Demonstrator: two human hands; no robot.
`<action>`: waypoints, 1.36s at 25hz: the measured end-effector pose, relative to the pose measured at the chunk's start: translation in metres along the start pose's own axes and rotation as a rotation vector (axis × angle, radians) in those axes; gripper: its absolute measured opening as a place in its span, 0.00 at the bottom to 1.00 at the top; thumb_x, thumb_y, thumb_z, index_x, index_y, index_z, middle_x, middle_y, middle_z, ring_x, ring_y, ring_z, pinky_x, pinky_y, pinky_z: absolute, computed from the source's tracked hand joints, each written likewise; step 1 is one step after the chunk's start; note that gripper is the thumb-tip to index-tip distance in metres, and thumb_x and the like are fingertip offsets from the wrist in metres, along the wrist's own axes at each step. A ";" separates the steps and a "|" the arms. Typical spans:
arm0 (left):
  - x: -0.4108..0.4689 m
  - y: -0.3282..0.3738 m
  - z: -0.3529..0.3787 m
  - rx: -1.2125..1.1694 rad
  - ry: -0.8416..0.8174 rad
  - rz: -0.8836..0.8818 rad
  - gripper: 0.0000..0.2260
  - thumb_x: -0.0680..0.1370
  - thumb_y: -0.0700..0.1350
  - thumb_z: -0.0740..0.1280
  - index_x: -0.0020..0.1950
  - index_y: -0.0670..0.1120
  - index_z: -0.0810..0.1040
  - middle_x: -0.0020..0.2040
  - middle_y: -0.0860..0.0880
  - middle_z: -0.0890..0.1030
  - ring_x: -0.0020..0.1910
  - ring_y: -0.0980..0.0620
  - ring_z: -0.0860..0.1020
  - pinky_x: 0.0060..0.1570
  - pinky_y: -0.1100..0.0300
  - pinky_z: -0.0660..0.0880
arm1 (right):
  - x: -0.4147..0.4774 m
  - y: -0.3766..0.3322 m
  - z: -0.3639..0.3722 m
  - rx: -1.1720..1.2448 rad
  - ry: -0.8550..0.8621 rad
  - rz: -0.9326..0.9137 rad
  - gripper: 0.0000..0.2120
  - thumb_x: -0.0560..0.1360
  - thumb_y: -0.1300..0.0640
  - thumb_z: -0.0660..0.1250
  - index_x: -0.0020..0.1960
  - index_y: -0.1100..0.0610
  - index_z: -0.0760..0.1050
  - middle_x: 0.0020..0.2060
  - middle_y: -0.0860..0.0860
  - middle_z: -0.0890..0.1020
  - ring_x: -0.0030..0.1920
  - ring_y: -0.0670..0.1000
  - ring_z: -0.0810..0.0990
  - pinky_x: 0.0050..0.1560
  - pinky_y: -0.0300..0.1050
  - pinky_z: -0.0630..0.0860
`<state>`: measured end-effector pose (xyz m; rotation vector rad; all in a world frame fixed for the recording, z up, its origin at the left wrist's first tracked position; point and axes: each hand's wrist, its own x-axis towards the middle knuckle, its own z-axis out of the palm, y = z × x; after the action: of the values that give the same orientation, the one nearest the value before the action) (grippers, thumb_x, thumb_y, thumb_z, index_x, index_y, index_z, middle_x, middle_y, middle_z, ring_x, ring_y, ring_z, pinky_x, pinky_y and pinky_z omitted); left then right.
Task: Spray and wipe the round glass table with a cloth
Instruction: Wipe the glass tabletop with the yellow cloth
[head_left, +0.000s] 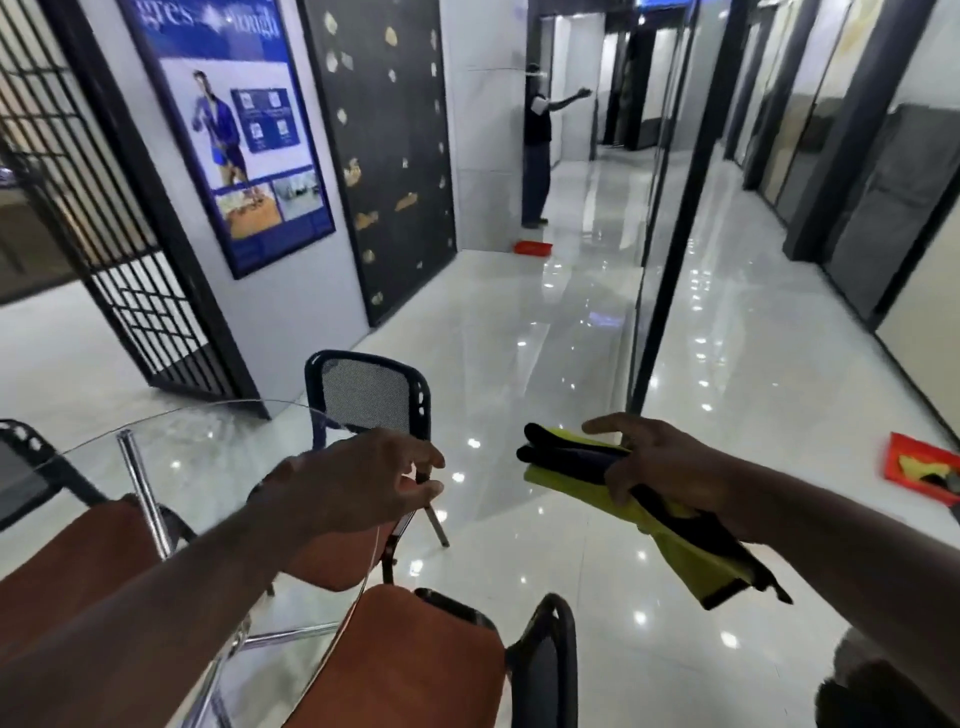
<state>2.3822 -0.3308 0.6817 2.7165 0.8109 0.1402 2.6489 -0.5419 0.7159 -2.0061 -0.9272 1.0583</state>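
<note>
The round glass table (208, 436) fills the lower left, its clear top showing chrome legs beneath. My left hand (358, 478) hovers over the table's right edge with fingers loosely curled and nothing in it. My right hand (670, 473) is to the right of the table, over the floor, gripping a folded yellow cloth with dark trim (675, 545). The cloth hangs past my wrist toward the lower right. No spray bottle is in view.
Chairs with orange seats (410, 654) and black mesh backs (363, 389) ring the table. A red tray with cloths (919, 467) lies on the glossy floor at right. A person (537, 145) stands down the corridor by a red tray (532, 248).
</note>
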 end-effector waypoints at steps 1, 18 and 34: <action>0.011 -0.003 0.005 -0.012 0.018 -0.045 0.17 0.76 0.65 0.69 0.62 0.61 0.81 0.57 0.61 0.85 0.55 0.64 0.82 0.58 0.55 0.79 | 0.017 -0.001 -0.008 0.063 -0.031 0.012 0.37 0.61 0.61 0.75 0.67 0.39 0.80 0.59 0.55 0.83 0.52 0.63 0.85 0.47 0.55 0.85; 0.122 0.075 -0.013 0.070 0.181 -0.530 0.18 0.74 0.62 0.71 0.62 0.60 0.81 0.54 0.57 0.87 0.49 0.66 0.81 0.54 0.58 0.80 | 0.205 -0.015 -0.166 0.139 -0.374 -0.272 0.33 0.66 0.65 0.69 0.70 0.49 0.75 0.49 0.62 0.82 0.46 0.60 0.86 0.44 0.56 0.81; 0.087 -0.049 0.074 -0.209 0.408 -1.003 0.22 0.77 0.55 0.74 0.70 0.51 0.79 0.64 0.55 0.82 0.60 0.54 0.82 0.62 0.54 0.79 | 0.420 -0.068 -0.019 -0.355 -0.684 -0.325 0.30 0.70 0.61 0.72 0.70 0.45 0.78 0.39 0.54 0.86 0.41 0.62 0.87 0.50 0.60 0.84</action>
<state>2.4424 -0.2637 0.5969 1.8168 2.0101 0.5082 2.8210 -0.1649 0.6180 -1.6668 -1.8361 1.4952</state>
